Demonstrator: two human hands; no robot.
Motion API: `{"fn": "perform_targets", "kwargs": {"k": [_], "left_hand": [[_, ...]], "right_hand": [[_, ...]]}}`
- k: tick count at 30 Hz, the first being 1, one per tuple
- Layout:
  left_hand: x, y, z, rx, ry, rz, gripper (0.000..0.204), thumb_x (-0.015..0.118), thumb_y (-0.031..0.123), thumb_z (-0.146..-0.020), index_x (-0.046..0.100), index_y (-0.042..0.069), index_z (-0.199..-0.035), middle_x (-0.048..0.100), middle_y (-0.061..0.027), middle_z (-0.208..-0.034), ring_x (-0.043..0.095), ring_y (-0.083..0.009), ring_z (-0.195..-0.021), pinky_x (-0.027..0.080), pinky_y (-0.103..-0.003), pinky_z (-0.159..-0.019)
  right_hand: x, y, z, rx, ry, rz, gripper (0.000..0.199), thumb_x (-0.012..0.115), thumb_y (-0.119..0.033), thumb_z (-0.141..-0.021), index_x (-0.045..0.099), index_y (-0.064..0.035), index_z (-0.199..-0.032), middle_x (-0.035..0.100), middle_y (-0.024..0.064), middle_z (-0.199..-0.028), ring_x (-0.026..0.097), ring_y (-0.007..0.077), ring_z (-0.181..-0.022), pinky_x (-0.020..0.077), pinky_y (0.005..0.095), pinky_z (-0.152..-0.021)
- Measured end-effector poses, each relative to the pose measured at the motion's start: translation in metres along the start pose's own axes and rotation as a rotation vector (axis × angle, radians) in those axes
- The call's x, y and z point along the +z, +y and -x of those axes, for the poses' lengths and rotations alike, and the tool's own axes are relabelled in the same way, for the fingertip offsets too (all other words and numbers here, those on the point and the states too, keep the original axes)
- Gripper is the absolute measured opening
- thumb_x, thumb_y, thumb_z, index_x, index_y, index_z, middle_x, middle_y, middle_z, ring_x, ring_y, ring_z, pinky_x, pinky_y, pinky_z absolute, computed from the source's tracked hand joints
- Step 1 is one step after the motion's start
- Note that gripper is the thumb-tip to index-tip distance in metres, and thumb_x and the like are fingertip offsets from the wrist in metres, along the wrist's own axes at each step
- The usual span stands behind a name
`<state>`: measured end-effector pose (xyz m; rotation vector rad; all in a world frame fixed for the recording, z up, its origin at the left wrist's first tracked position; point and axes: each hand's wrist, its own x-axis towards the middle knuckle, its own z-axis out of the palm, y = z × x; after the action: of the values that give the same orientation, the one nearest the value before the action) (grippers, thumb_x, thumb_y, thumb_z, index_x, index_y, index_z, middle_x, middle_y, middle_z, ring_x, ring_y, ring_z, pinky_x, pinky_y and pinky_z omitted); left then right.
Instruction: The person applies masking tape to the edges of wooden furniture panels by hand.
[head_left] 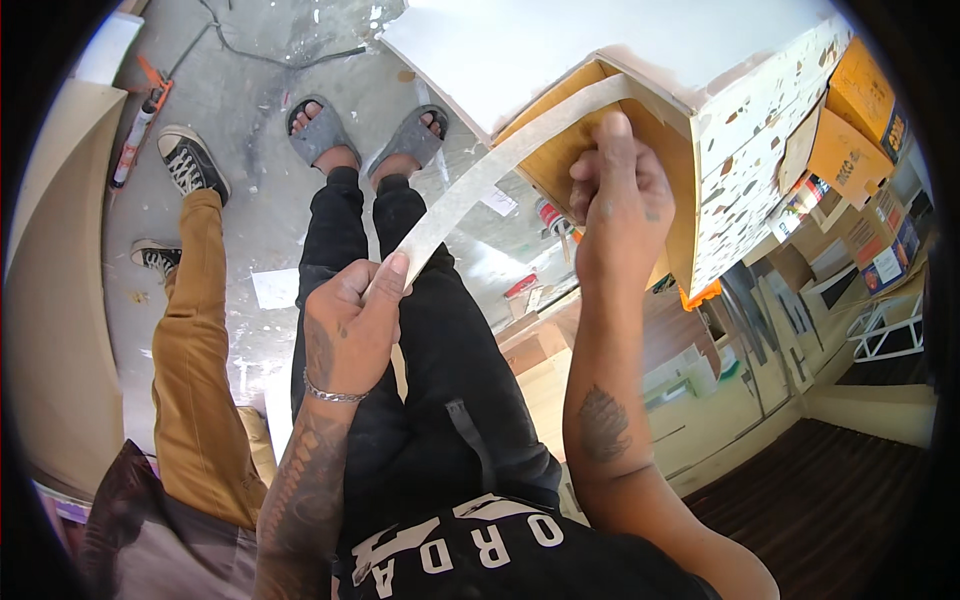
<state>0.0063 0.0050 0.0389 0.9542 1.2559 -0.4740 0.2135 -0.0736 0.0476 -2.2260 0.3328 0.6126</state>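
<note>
A long, pale, flat strip (480, 182) bends from my left hand up to the edge of an open-ended wooden box structure (684, 200). My left hand (352, 325) pinches the strip's lower end between thumb and fingers, above my legs. At the box opening, my right hand (622, 190) is closed with its thumb pointing up, just under the strip's far end. Whether anything sits inside its curled fingers is hidden. The box has a white top panel (560, 45), a yellowish wooden inside and a speckled side panel (750, 140).
Another person in brown trousers (205, 350) is close on my left, beside a curved wooden panel (60, 250). An orange caulking gun (138, 130) and a dark cable (270, 62) lie on the floor. Cardboard boxes (848, 155) are stacked at the right.
</note>
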Motion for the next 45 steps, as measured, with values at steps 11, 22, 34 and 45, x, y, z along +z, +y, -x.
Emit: {"fn": "perform_targets", "kwargs": {"k": [11, 22, 34, 45], "left_hand": [[-0.001, 0.000, 0.003, -0.004, -0.043, 0.055, 0.048, 0.063, 0.038, -0.100, 0.063, 0.001, -0.070, 0.053, -0.0003, -0.054, 0.048, -0.0070, -0.049, 0.038, -0.026, -0.049], [0.000, 0.015, 0.019, -0.018, -0.144, 0.084, 0.046, 0.062, 0.038, -0.101, 0.067, -0.001, -0.078, 0.053, -0.0004, -0.056, 0.045, -0.0060, -0.047, 0.037, -0.022, -0.046], [0.005, 0.030, 0.026, -0.001, -0.180, 0.106, 0.045, 0.062, 0.037, -0.101, 0.068, -0.002, -0.078, 0.052, -0.0006, -0.055, 0.044, -0.0058, -0.045, 0.035, -0.022, -0.045], [0.008, 0.033, 0.023, 0.013, -0.202, 0.129, 0.044, 0.065, 0.036, -0.100, 0.066, 0.000, -0.074, 0.051, 0.0016, -0.052, 0.047, -0.0047, -0.046, 0.036, -0.022, -0.046]], "right_hand": [[0.008, -0.002, -0.019, 0.045, -0.092, 0.061, 0.037, 0.076, -0.037, -0.091, 0.065, -0.0066, -0.073, 0.057, -0.0003, -0.057, 0.043, 0.0050, -0.045, 0.0319, 0.0193, -0.043], [0.018, -0.004, -0.015, 0.007, 0.030, 0.032, 0.036, 0.077, -0.037, -0.089, 0.066, -0.0061, -0.073, 0.058, 0.0011, -0.057, 0.045, 0.0057, -0.045, 0.0336, 0.0197, -0.043], [0.028, 0.005, -0.020, -0.085, 0.099, -0.101, 0.034, 0.074, -0.020, -0.092, 0.066, 0.0010, -0.067, 0.060, 0.0039, -0.056, 0.052, 0.0076, -0.047, 0.0374, 0.0217, -0.044], [0.035, 0.010, -0.014, -0.288, 0.220, 0.017, 0.042, 0.078, -0.032, -0.088, 0.066, 0.0039, -0.069, 0.062, 0.0061, -0.058, 0.053, 0.0074, -0.049, 0.0416, 0.0209, -0.047]]}}
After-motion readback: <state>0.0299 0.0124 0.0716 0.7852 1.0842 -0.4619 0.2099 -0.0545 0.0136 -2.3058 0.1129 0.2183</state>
